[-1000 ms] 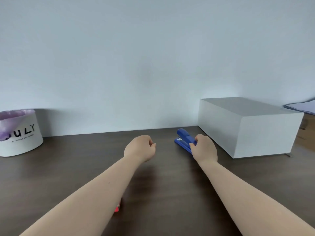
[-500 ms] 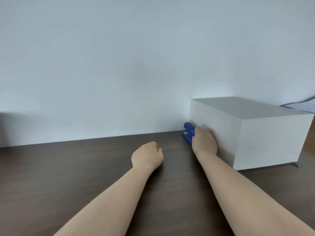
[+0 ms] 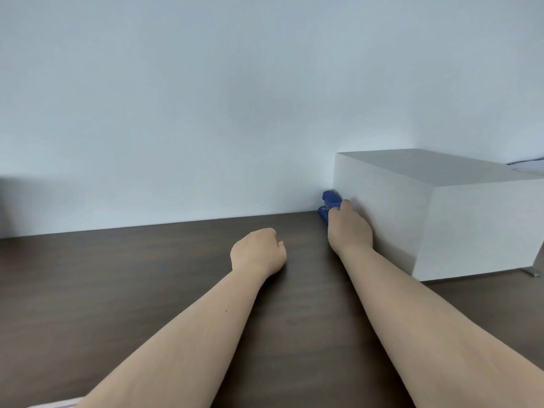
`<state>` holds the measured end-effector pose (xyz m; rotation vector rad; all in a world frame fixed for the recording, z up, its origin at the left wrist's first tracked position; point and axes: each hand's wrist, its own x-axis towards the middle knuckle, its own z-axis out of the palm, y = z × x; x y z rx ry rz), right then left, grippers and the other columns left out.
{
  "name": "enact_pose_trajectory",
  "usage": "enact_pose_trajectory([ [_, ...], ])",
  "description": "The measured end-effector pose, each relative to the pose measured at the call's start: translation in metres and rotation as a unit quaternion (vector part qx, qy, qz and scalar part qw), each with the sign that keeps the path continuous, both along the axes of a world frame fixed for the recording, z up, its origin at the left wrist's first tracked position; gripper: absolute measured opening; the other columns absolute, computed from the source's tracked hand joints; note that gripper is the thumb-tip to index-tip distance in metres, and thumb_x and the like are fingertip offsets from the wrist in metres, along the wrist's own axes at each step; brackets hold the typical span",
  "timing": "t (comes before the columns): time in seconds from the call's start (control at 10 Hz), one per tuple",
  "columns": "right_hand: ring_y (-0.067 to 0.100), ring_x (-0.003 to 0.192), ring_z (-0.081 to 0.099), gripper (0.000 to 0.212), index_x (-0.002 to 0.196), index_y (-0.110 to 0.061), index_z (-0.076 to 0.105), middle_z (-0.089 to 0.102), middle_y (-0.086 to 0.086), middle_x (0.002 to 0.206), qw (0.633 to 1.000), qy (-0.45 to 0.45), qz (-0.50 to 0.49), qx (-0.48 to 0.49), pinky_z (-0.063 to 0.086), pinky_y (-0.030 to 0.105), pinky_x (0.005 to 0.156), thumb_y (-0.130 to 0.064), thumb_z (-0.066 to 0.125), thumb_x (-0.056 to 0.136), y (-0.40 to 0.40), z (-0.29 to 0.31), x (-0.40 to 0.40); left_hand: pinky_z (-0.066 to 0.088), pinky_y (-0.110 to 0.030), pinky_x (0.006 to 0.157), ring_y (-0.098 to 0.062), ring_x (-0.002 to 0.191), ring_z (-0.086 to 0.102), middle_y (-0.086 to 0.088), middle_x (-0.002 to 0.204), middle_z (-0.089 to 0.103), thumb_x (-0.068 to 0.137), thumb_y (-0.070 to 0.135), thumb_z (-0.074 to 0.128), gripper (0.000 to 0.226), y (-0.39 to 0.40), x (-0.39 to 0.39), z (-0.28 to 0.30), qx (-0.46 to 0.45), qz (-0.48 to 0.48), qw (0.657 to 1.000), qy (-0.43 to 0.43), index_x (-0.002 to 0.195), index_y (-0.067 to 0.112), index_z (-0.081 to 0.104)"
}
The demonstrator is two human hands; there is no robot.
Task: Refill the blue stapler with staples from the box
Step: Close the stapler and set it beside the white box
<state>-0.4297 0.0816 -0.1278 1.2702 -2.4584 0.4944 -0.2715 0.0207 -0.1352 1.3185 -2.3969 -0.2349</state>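
Observation:
The blue stapler [image 3: 329, 203] lies on the dark wooden table [image 3: 147, 275] near the wall, right beside the left face of a large white box [image 3: 441, 210]. My right hand [image 3: 348, 231] is closed over the stapler's near end, and most of the stapler is hidden behind it. My left hand [image 3: 259, 253] is curled in a loose fist over the table, to the left of the stapler and holding nothing. No staple box is in view.
The large white box fills the right side of the table against the pale wall [image 3: 206, 113]. A small metal piece [image 3: 533, 271] lies by the box's near right corner. The table stretches bare to the left.
The view has swung right and up, so the white pot at the left and the red thing near my left arm have left the frame. My right hand has stayed on the stapler.

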Motion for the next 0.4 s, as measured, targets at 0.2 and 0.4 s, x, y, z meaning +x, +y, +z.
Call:
enact_pose_trajectory([
  [0.2, 0.039, 0.097, 0.057, 0.029, 0.116, -0.003, 0.045, 0.049, 0.02, 0.117, 0.999, -0.03, -0.008, -0.026, 0.038, 0.038, 0.065, -0.004, 0.034, 0.089, 0.009, -0.004, 0.002, 0.043, -0.03, 0.07, -0.027, 0.093, 0.06, -0.003, 0.097, 0.066, 0.09, 0.032, 0.043, 0.018, 0.005, 0.003, 0.001, 0.0, -0.003, 1.0, 0.011, 0.079, 0.018, 0.049],
  [0.4, 0.039, 0.089, 0.057, 0.018, 0.104, -0.005, 0.046, 0.052, 0.019, 0.113, 0.999, -0.04, 0.024, -0.029, 0.038, 0.037, 0.062, -0.009, 0.035, 0.091, 0.027, -0.008, 0.012, 0.044, -0.033, 0.074, -0.027, 0.094, 0.059, -0.004, 0.098, 0.066, 0.089, 0.033, 0.046, 0.019, 0.02, 0.013, 0.004, 0.031, -0.024, 0.998, 0.041, 0.079, 0.017, 0.049],
])
